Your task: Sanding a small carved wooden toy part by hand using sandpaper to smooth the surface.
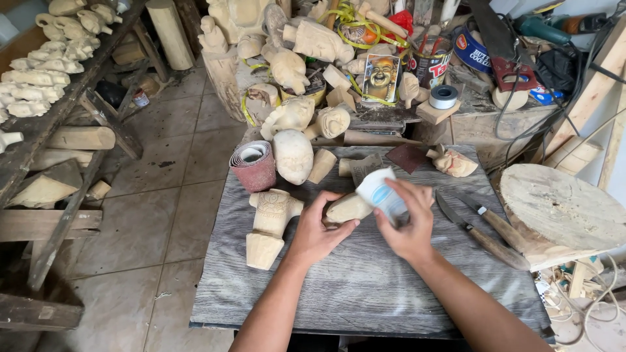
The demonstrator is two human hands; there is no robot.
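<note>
Fingers (pixel 336 203) curled on carving (pixel 347 208), sandpaper (pixel 380 191) pinched

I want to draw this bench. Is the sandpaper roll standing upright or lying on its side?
Lying on its side: the sandpaper roll rests on the grey board with its open spiral end facing up toward the camera.

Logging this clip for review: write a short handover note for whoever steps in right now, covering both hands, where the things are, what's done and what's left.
Left hand: grips a small pale carving on the grey board.
Right hand: presses a folded sheet of sandpaper onto the carving's upper end.
Nearby: sandpaper roll and an egg-shaped blank behind; a larger carving lies left; two knives lie right, untouched.
Done: the carving is shaped; how far it is sanded cannot be told.
Left: probably more sanding; other pieces wait on the board.
</note>
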